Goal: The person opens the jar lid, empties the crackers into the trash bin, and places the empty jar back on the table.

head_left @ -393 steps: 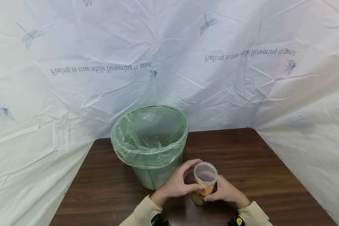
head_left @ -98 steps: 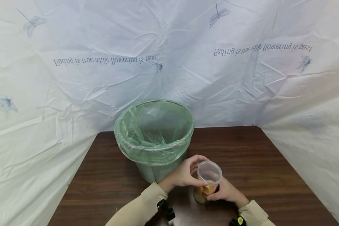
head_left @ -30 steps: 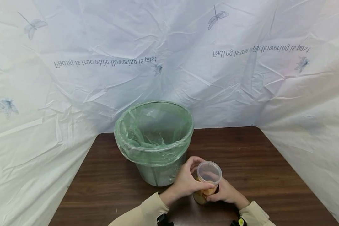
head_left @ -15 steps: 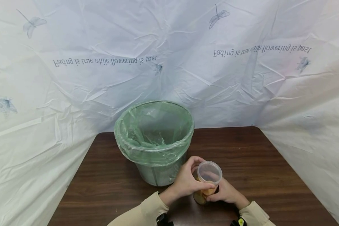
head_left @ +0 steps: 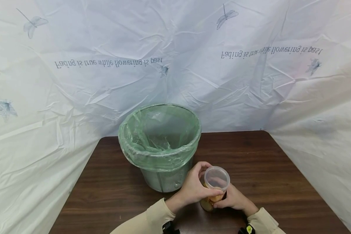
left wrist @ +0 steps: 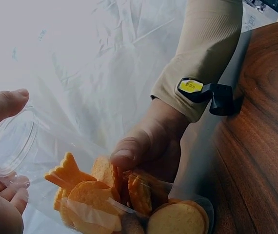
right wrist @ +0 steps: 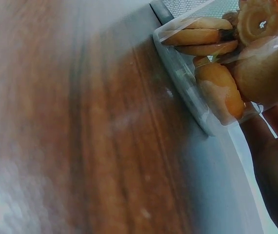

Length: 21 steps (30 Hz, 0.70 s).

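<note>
A clear plastic jar (head_left: pixel 217 178) of orange and tan biscuits stands near the front of the table, a little right of centre in the head view. My left hand (head_left: pixel 192 187) holds its top, thumb across the near side and fingers round the far side. Lower down, my right hand (head_left: pixel 235 197) grips the jar's body from the right. In the left wrist view the right thumb lies against the clear wall, beside a fishtail-shaped biscuit (left wrist: pixel 69 173). Stacked round biscuits (right wrist: pixel 197 36) show through the jar's base end in the right wrist view. Some right fingers are hidden behind the jar.
A mesh waste bin (head_left: pixel 161 180) lined with a green bag (head_left: pixel 159 161) stands just left of the hands. The dark wooden table (head_left: pixel 280 185) extends to the right and behind. White printed sheeting (head_left: pixel 181 84) hangs at the back and sides.
Since the oldest frame, my left thumb has moved rightward across the jar's near side, and the jar sits slightly further right in view. Over the last second, hands and jar stay nearly still.
</note>
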Tool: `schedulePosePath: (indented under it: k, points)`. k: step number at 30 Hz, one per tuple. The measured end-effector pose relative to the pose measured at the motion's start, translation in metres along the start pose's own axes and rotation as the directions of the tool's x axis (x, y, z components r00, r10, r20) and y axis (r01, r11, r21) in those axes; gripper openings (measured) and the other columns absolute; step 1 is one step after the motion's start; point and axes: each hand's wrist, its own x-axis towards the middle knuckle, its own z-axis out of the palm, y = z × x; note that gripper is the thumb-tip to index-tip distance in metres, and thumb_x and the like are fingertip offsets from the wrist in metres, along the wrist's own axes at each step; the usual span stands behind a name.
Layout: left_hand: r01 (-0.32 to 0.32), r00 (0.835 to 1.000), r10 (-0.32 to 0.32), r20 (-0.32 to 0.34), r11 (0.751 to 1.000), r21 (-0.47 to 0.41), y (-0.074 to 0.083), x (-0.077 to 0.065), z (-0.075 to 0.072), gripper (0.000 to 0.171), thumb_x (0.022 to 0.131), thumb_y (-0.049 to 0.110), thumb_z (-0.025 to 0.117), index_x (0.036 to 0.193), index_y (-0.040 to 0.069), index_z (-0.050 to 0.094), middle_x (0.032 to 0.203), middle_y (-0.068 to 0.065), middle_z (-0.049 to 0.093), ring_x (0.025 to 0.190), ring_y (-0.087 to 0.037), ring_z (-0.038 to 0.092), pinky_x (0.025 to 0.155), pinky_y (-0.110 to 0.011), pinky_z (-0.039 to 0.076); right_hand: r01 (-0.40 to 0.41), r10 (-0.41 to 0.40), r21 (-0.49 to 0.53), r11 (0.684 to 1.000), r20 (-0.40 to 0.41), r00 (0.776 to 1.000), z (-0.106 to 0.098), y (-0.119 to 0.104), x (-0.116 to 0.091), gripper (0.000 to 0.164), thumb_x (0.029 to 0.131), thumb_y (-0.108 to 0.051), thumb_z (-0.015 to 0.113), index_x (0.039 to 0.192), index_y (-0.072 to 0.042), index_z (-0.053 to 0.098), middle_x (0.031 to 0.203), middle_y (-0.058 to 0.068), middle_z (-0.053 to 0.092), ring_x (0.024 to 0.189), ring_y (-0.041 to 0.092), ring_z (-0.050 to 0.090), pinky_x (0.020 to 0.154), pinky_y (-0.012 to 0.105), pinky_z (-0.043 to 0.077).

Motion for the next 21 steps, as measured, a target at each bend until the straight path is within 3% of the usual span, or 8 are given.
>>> schedulePosePath:
  k: [10,15,21]
  points:
    - [0.026,0.999,-0.026,0.037,1.0,0.012,0.035,-0.001,-0.007,0.062,0.07,0.005,0.085,0.119,-0.003,0.047,0.117,-0.02,0.056,0.096,-0.03,0.066,0.087,-0.037,0.054,0.0,0.0,-0.016,1.0,-0.006,1.0,0.0,-0.002,0.002,0.091,0.067,-0.003,0.085,0.144,-0.006,0.038,0.134,0.009,0.053,0.117,0.013,0.055,0.102,0.021,0.041]
    - [-0.003,1.0,0.003,0.021,1.0,0.026,0.019,-0.001,-0.004,0.067,0.068,0.007,0.087,0.122,0.0,0.048,0.119,-0.017,0.058,0.098,-0.034,0.065,0.088,-0.04,0.054,-0.011,0.011,0.005,1.0,0.0,1.0,0.0,-0.002,0.001,0.09,0.068,-0.002,0.085,0.144,-0.005,0.037,0.132,0.009,0.055,0.114,0.013,0.058,0.101,0.022,0.043]
    - [-0.009,0.999,0.008,0.032,1.0,0.028,0.001,-0.001,-0.002,0.071,0.068,0.013,0.089,0.125,0.01,0.048,0.122,-0.007,0.058,0.104,-0.028,0.064,0.092,-0.036,0.052,-0.022,0.022,0.014,1.0,0.01,1.0,0.0,-0.002,-0.001,0.088,0.069,-0.001,0.084,0.143,-0.006,0.038,0.131,0.009,0.055,0.113,0.013,0.058,0.099,0.023,0.045]
